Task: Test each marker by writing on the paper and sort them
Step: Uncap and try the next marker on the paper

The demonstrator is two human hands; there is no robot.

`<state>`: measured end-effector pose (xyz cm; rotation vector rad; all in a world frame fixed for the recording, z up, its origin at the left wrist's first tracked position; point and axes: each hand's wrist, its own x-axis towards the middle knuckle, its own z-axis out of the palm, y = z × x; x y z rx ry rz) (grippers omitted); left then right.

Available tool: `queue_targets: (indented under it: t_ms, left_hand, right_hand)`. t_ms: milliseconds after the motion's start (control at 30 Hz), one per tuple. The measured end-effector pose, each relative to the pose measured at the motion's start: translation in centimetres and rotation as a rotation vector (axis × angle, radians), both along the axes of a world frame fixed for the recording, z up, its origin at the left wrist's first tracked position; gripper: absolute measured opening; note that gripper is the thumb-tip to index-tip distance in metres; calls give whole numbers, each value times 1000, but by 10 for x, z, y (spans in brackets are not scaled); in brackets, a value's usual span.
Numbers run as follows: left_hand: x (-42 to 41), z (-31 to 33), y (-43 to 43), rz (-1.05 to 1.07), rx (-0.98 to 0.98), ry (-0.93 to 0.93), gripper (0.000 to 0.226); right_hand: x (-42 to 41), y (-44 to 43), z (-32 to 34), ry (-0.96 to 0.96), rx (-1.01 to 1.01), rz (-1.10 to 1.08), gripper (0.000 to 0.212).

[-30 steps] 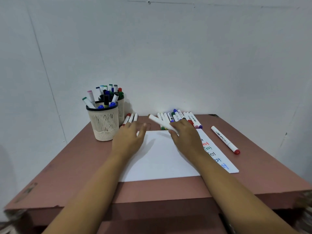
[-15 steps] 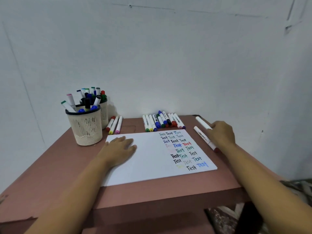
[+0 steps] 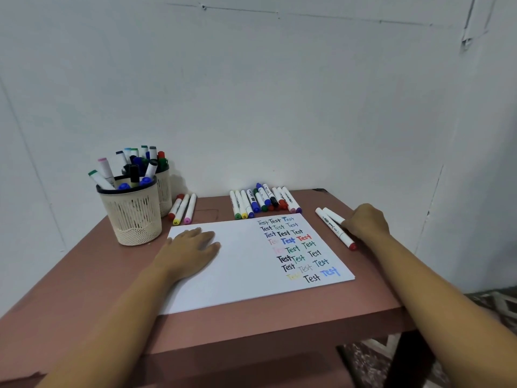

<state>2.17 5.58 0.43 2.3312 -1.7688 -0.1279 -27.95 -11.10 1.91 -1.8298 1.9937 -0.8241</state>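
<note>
Left hand (image 3: 187, 247) flat on paper (image 3: 246, 278); right hand (image 3: 367, 222) over marker (image 3: 333, 215) end, grip unclear.

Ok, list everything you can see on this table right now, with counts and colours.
table: one, reddish-brown, against the wall
paper: one, white, centre, "Test" written in many colours
cups: two, cream, back left, full of markers
loose markers: three, red, yellow, pink caps, beside cups
marker row: about eleven, mixed caps, behind paper
red-capped marker: one, right of paper
second marker: one, white, beside it
left hand: flat on paper
right hand: fingers curled on second marker
</note>
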Motion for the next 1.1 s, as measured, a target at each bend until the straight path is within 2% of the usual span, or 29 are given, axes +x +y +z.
queue_targets:
  t_ms: [467, 700, 900, 1000, 1100]
  left_hand:
    - [2, -1, -1, 0, 6, -8, 51]
    - [-2, 1, 1, -3, -4, -14, 49]
    - [0, 1, 1, -2, 5, 2, 50]
    - [1, 2, 0, -3, -6, 13, 48]
    - [2, 1, -2, 1, -1, 21, 50]
  right_hand:
    - [5, -1, -1, -19, -46, 46, 26]
    - [6, -2, 3, -17, -54, 36, 22]
    - [33, 6, 17, 120, -132, 65, 18]
    - [59, 14, 24, 158, -246, 146, 19]
    - [94, 20, 32, 163, -249, 269, 17]
